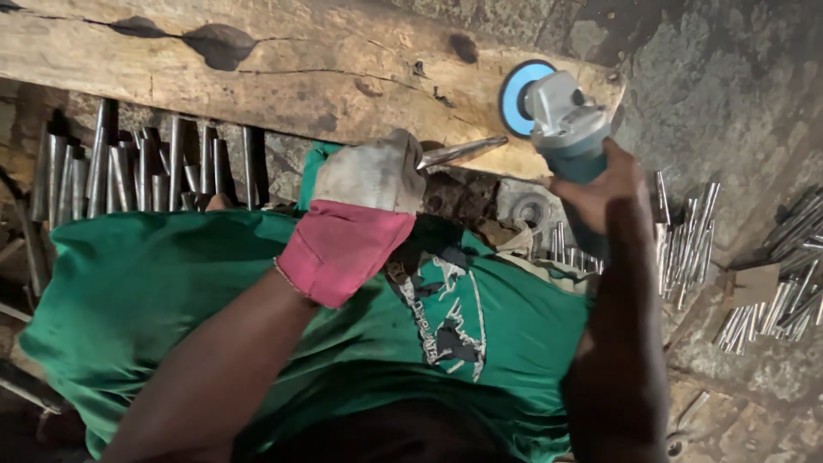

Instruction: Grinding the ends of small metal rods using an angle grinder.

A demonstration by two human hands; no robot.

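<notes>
The left hand (370, 176), in a worn white glove with a pink cuff, has its fingers clamped on one tapered steel rod (460, 151), held against the rough wooden beam (283, 73). The bare right hand (600, 193) grips one teal angle grinder (561, 120), its blue disc (517, 97) just above the rod's tip. Steel rods, too many to count, stand at left (137, 167) and lie at right (686, 236).

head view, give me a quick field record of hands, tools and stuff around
left hand: in a white and pink work glove, gripping a tapered grey metal rod
right hand: bare, gripping a grey angle grinder with blue disc
support: rough wooden beam beneath the rod
surroundings: metal rods standing at left, more piled at right
clothing: green shirt
</notes>
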